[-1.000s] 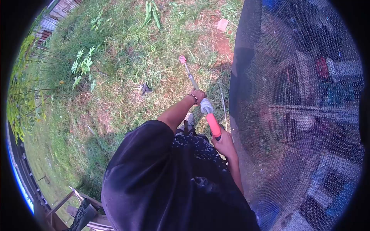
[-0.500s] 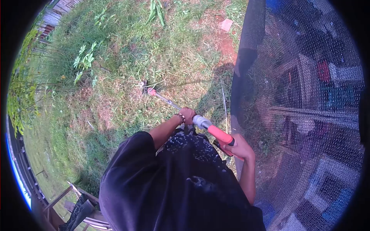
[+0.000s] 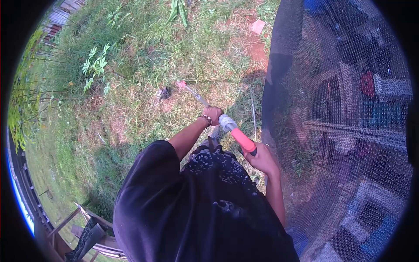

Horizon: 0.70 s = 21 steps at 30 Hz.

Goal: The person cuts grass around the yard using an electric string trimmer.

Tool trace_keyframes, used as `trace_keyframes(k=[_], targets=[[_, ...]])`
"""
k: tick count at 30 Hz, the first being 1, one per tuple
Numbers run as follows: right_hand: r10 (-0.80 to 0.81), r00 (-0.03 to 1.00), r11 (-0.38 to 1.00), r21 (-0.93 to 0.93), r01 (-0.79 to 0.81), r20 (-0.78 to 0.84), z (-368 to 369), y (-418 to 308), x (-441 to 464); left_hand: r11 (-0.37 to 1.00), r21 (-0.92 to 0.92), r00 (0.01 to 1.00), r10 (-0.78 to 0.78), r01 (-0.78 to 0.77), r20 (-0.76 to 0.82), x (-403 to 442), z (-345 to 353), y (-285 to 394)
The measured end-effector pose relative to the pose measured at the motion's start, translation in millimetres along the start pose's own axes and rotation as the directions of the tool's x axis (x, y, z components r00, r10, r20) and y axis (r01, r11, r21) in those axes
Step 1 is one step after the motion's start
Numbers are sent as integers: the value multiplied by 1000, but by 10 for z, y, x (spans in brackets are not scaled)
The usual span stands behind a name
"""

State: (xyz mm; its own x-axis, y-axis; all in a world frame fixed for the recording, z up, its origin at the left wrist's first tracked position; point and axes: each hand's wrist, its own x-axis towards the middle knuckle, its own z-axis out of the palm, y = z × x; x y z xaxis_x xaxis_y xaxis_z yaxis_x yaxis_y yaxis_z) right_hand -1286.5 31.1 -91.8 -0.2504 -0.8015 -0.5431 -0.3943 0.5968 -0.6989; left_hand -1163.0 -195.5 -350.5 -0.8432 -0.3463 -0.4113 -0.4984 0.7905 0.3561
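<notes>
A long-handled tool (image 3: 242,139) with a red grip section, a white wrapping and a metal shaft slants up and left over the grass. Around the shaft, just beyond the wrapping, my left hand (image 3: 212,115) is closed, a beaded bracelet at its wrist. My right hand (image 3: 262,159) grips the rear end, at the dark part behind the red section. The tool's pink-red head (image 3: 180,84) is over the grass, just right of a small dark object (image 3: 164,92) on the ground, and looks slightly blurred.
Dark mesh netting (image 3: 340,131) stands along the right side, with stacked items behind it. A leafy plant (image 3: 95,65) grows at the upper left. A thin stick (image 3: 253,114) lies near the netting. A wooden frame (image 3: 65,222) is at the lower left, and a pinkish flat piece (image 3: 258,26) lies farther ahead.
The tool's head swung left to the dark object, then moved slightly back right and up. Both hands moved with the tool and kept hold of it.
</notes>
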Motion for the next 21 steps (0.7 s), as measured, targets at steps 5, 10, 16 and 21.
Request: trace_keyframes(k=[5, 10, 16, 21], targets=[[-25, 989, 967, -255, -13, -143, 383, -172, 378, 1000, 28, 999, 5, -4, -38, 437, -436, -189], [27, 971, 990, -127, -59, -239, 486, -203, 506, 987, 132, 995, 96, -92, -19, 820, -501, -140], [81, 986, 995, 76, -70, -149, 205, 39, 339, 984, 173, 997, 41, -52, 63, 828, -314, 76], [82, 997, 969, 231, -82, 11, -70, 439, -14, 962, 89, 966, 254, -257, 51, 349, -240, 205]])
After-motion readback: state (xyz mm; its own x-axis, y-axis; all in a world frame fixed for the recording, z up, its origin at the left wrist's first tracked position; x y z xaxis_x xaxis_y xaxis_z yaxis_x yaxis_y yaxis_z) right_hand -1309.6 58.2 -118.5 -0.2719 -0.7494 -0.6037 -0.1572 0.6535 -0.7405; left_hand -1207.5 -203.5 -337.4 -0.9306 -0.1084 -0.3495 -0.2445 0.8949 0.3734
